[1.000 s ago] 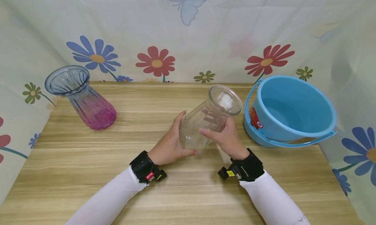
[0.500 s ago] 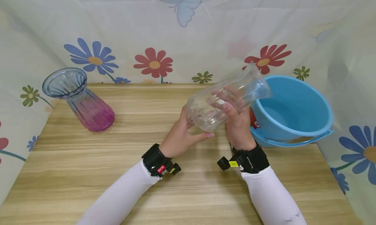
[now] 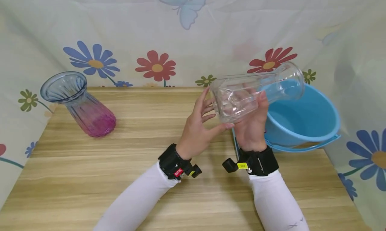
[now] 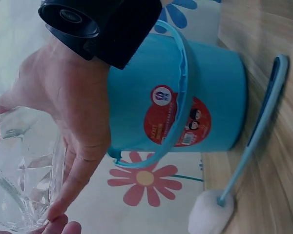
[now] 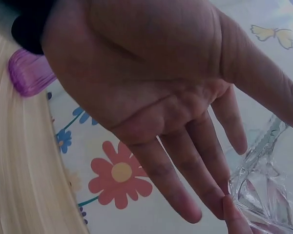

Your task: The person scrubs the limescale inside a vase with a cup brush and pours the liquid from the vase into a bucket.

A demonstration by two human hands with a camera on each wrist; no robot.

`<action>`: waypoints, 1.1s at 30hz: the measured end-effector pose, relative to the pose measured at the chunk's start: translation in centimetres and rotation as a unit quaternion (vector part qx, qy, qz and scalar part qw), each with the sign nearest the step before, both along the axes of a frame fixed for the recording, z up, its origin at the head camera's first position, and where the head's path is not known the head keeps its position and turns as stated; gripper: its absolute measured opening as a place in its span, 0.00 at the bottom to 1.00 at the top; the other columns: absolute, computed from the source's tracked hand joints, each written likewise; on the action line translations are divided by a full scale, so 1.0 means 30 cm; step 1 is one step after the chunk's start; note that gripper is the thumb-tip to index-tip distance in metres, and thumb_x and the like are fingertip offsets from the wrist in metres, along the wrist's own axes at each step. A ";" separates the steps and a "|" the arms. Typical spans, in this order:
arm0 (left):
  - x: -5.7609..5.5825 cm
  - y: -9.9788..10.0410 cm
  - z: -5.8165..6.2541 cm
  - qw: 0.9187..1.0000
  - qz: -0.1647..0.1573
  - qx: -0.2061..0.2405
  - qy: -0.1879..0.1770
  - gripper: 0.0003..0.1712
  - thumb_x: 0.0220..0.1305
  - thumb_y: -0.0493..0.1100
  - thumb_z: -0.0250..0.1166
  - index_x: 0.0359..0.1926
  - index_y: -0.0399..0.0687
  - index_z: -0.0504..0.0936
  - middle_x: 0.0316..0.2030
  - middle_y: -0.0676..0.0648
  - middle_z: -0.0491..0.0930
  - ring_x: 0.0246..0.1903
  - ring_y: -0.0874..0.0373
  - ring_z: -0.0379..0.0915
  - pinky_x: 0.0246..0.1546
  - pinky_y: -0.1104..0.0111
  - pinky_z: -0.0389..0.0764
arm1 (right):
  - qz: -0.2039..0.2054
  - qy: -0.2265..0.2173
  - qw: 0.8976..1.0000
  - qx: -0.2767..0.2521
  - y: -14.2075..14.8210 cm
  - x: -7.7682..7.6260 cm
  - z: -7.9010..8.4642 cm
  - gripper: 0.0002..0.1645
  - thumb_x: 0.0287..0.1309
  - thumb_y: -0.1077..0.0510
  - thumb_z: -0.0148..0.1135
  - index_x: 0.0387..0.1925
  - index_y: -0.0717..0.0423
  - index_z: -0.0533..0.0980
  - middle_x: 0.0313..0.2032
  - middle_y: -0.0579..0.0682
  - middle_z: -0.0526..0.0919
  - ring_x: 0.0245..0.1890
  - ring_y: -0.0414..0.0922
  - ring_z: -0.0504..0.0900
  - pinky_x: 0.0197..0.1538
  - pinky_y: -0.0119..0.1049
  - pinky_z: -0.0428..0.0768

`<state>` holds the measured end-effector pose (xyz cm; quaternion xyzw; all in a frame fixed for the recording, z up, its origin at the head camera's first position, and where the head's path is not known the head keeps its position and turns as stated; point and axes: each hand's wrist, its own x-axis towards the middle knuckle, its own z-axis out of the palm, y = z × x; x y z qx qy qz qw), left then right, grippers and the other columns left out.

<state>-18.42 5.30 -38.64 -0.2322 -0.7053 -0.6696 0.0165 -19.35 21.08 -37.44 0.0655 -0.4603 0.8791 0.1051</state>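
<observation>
A clear glass vase point(image 3: 229, 103) lies tipped nearly on its side in the air, its flared mouth pointing right over the rim of the blue bucket point(image 3: 304, 123). At its base my left hand point(image 3: 194, 133) holds it between thumb and spread fingers. My right hand point(image 3: 251, 127) grips the body from beneath, thumb along the near side. The left wrist view shows the right hand point(image 4: 73, 97) under the glass. Seen from the right wrist, the left palm point(image 5: 161, 87) faces the camera, with fingertips and thumb at the glass. Whether the vase holds any liquid is unclear.
A blue-to-pink ribbed vase point(image 3: 87, 107) stands at the table's back left. On the wooden table point(image 3: 144, 137), beside the bucket, lies a brush with a white sponge head point(image 4: 210, 212) and blue handle, mostly hidden in the head view. A flowered cloth point(image 3: 120, 26) closes off the back.
The vase has been raised and tilted towards the right, its mouth now over the bucket's edge. Both hands moved up with it, and the right hand turned so its palm lies beneath.
</observation>
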 end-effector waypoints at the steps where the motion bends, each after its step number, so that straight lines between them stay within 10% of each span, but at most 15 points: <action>1: 0.000 0.005 0.005 1.000 0.003 0.005 0.003 0.65 0.60 0.41 0.78 0.83 0.65 0.41 0.73 0.46 0.69 0.70 0.57 0.70 0.67 0.63 0.77 | 0.003 0.000 1.000 -0.006 0.001 0.001 0.002 0.56 0.51 0.22 0.65 0.71 0.45 0.59 0.70 0.56 0.70 0.69 0.56 0.70 0.66 0.52 0.77; 24: -0.010 0.076 0.077 0.998 0.033 0.046 0.042 0.60 0.58 0.37 0.78 0.82 0.53 0.48 0.69 0.41 0.69 0.66 0.49 0.74 0.66 0.68 0.77 | 0.024 0.056 0.983 -0.172 -0.007 -0.003 0.031 0.51 0.60 0.24 0.59 0.77 0.40 0.58 0.77 0.49 0.65 0.77 0.51 0.64 0.78 0.54 0.65; 33: -0.021 0.108 0.087 0.995 0.041 0.066 0.058 0.59 0.56 0.36 0.79 0.81 0.52 0.51 0.72 0.44 0.68 0.67 0.53 0.71 0.67 0.65 0.77 | 0.080 0.077 0.957 -0.269 -0.005 -0.004 0.045 0.49 0.59 0.30 0.65 0.78 0.34 0.60 0.79 0.51 0.63 0.79 0.55 0.61 0.76 0.57 0.66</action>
